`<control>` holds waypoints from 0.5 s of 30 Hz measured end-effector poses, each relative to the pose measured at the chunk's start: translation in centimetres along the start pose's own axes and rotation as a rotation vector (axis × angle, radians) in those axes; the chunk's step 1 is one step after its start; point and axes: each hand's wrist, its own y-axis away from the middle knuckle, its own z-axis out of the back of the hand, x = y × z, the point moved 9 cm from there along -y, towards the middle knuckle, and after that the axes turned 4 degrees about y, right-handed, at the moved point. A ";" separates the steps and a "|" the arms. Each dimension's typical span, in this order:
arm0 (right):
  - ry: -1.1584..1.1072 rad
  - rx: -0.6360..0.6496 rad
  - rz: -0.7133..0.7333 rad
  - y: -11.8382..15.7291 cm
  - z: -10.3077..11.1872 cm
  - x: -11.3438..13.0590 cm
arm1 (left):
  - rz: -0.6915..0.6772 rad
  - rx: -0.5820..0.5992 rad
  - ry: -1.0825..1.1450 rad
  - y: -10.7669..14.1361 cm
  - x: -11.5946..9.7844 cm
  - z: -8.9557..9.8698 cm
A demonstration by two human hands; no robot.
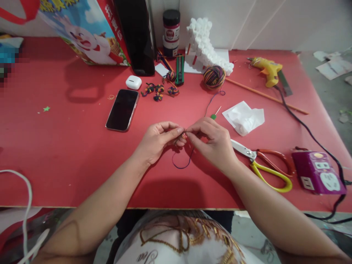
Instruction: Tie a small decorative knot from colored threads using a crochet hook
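Over the middle of the red table, my left hand (164, 139) and my right hand (212, 137) meet fingertip to fingertip. Both pinch a small piece of yarn work, mostly hidden by the fingers, with a bit of pink-orange showing. A dark strand of yarn (183, 168) loops below the hands onto the table. Another length runs up toward a multicoloured yarn ball (213, 77). Just beyond my right hand lies a thin metal-tipped tool with a green handle (213, 117). Small knotted yarn pieces (158, 88) lie farther back, left of the ball.
Scissors (264, 165) and a purple power socket block (316, 172) lie at right, with a yellow glue gun (268, 69) behind. A crumpled tissue (244, 117), orange stick (264, 95), phone (123, 110), white earbud case (133, 82) and green cutter (179, 69) surround the work area.
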 end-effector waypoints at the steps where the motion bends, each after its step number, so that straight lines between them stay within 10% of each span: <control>1: 0.003 -0.015 -0.006 0.0 0.2 0.0 | 0.006 0.003 -0.002 0.0 0.0 0.0; 15: -0.023 -0.039 -0.003 -0.2 0.4 -0.1 | -0.033 0.059 -0.033 -0.1 -0.5 -0.3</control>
